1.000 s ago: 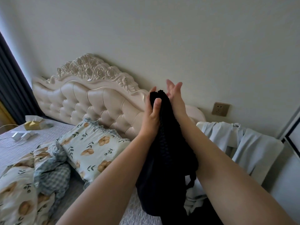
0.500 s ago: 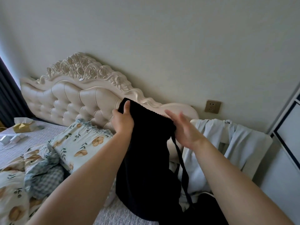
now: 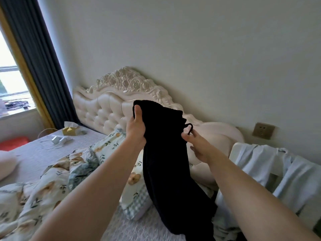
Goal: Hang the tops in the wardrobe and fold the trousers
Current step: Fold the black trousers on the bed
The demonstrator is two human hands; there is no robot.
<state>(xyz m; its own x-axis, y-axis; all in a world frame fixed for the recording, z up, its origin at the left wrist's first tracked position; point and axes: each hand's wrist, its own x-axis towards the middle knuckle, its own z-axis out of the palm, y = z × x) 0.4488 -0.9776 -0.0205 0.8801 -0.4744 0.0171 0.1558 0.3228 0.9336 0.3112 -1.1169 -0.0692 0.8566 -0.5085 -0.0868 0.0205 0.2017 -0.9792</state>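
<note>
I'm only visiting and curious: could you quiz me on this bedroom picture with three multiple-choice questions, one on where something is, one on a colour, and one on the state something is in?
1. Where is the yellow tissue box?
A. on the bed, near the headboard
B. on the windowsill
C. on the floor

2. What colour is the headboard?
A. black
B. cream
C. red

3. How are the black trousers right now?
A. folded flat on the bed
B. on a hanger
C. held up, hanging loose

Answers:
1 A: the box rests on the bedspread by the headboard's left end.
2 B: both its tufted padding and its carved top are cream.
3 C: the left hand grips their top edge and the cloth hangs down.
</note>
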